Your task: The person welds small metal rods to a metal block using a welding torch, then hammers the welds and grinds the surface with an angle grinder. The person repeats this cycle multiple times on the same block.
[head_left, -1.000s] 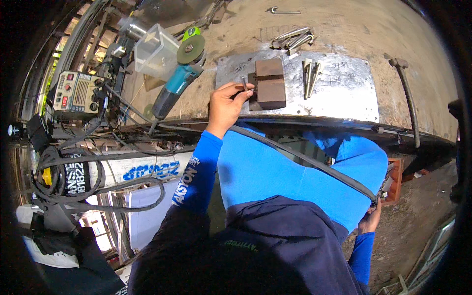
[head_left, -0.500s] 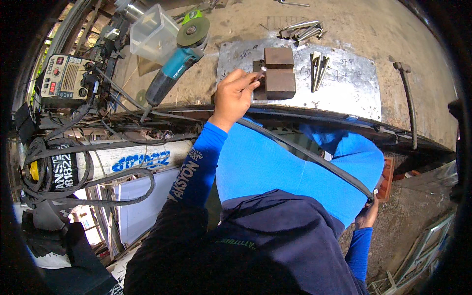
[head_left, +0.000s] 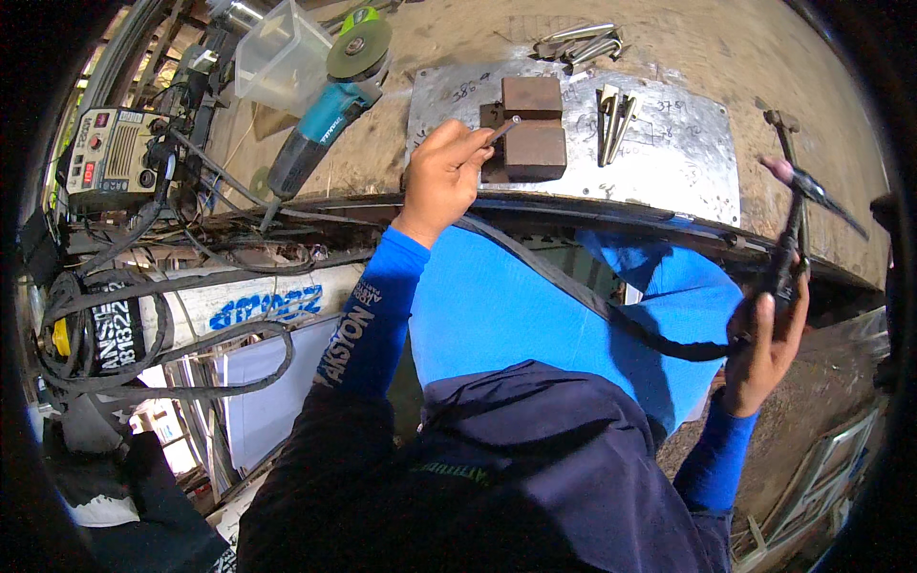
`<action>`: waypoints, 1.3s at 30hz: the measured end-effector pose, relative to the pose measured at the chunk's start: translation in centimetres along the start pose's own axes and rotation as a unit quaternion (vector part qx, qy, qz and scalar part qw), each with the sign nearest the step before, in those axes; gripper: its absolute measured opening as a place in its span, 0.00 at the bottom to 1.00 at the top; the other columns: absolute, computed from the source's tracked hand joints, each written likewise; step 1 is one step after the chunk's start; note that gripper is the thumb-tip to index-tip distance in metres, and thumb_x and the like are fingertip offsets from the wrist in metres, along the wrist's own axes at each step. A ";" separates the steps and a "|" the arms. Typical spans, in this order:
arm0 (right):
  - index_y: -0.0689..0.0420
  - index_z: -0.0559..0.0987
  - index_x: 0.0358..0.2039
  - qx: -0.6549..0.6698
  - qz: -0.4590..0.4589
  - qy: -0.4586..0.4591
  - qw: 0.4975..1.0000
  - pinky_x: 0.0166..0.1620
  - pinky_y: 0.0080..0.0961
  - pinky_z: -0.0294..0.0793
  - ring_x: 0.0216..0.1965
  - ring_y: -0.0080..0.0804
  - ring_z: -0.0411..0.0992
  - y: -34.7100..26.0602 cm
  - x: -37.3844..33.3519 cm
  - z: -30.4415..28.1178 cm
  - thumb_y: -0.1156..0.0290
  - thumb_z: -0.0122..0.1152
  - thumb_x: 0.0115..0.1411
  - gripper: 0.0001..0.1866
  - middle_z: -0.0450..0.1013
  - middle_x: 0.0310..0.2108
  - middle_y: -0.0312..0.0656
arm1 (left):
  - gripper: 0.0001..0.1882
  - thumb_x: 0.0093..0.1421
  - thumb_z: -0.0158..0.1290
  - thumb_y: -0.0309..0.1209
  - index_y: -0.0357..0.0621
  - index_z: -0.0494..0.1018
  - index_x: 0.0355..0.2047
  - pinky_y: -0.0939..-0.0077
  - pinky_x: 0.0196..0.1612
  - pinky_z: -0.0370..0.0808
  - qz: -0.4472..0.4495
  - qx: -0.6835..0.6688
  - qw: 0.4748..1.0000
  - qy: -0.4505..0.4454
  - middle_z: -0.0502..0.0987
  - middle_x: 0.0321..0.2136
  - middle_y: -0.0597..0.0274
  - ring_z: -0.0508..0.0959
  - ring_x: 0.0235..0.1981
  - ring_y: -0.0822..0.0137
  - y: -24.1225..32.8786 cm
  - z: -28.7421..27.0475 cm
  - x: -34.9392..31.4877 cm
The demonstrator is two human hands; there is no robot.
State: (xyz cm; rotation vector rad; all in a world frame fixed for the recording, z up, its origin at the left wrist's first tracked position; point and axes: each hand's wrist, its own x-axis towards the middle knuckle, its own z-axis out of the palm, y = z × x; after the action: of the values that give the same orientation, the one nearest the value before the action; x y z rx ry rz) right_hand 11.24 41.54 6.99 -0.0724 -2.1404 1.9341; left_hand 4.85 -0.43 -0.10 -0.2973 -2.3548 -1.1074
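Between the thumb and fingers of my left hand (head_left: 441, 177) is a short thin metal rod (head_left: 504, 129), pinched with its tip in front of two brown rectangular blocks (head_left: 535, 153). The blocks lie on a marked silver metal plate (head_left: 669, 181) on the bench. On the right, my right hand (head_left: 767, 353) is closed around a black TIG welding torch (head_left: 785, 263), held up beside the bench edge. Its pink nozzle (head_left: 782, 172) points up and left. The torch's dark cable (head_left: 583, 298) runs from there across my blue-covered lap. Several metal rod pieces (head_left: 616, 124) lie right of the blocks.
An angle grinder (head_left: 325, 124) lies left of the plate, near a clear plastic bin (head_left: 277, 62). A welding machine (head_left: 119, 153) stands far left, above a white gas cylinder (head_left: 210, 313) with coiled cable. More bent metal pieces (head_left: 578, 43) lie behind; a hammer-like bar (head_left: 781, 124) is at right.
My right hand has risen from low beside my lap, bringing the torch up into view by the bench edge. My left hand stays by the blocks with the rod, now angled differently.
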 end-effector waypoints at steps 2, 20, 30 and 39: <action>0.60 0.62 0.74 -0.038 -0.061 -0.027 0.997 0.32 0.15 0.70 0.31 0.19 0.70 -1.1 0.5 4.3 0.80 0.59 0.71 0.33 0.74 0.60 0.48 | 0.13 0.59 0.61 0.17 0.37 0.84 0.45 0.63 0.36 0.75 0.006 -0.005 1.000 0.001 0.77 0.30 0.52 0.79 0.31 0.53 -0.2 0.1 -0.2; 0.65 0.60 0.72 -0.058 -0.106 -0.144 0.982 0.68 0.33 0.67 0.66 0.41 0.70 0.6 0.8 10.9 0.86 0.59 0.67 0.35 0.64 0.71 0.53 | 0.16 0.60 0.62 0.16 0.39 0.85 0.48 0.71 0.32 0.73 0.026 0.072 0.997 -0.004 0.76 0.29 0.55 0.77 0.28 0.62 -0.2 -0.1 -0.5; 0.67 0.66 0.69 -0.026 -0.081 -0.211 0.974 0.71 0.36 0.64 0.68 0.44 0.68 0.6 -0.5 12.3 0.84 0.61 0.67 0.30 0.69 0.67 0.55 | 0.17 0.56 0.61 0.16 0.39 0.84 0.46 0.62 0.38 0.74 0.015 0.058 0.998 -0.013 0.76 0.29 0.54 0.76 0.32 0.53 0.0 -0.1 -0.3; 0.66 0.68 0.68 -0.058 -0.163 -0.210 0.962 0.67 0.35 0.69 0.66 0.46 0.72 0.6 0.2 12.8 0.84 0.62 0.66 0.30 0.71 0.65 0.57 | 0.16 0.56 0.62 0.16 0.40 0.84 0.46 0.64 0.37 0.74 0.016 0.052 0.999 -0.008 0.75 0.28 0.54 0.75 0.31 0.53 0.0 0.0 -0.3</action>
State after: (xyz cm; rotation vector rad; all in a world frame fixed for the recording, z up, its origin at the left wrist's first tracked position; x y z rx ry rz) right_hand 8.12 29.19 5.36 0.6832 -2.3319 1.7429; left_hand 5.08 -0.41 -0.24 -0.3062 -2.4031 -0.9685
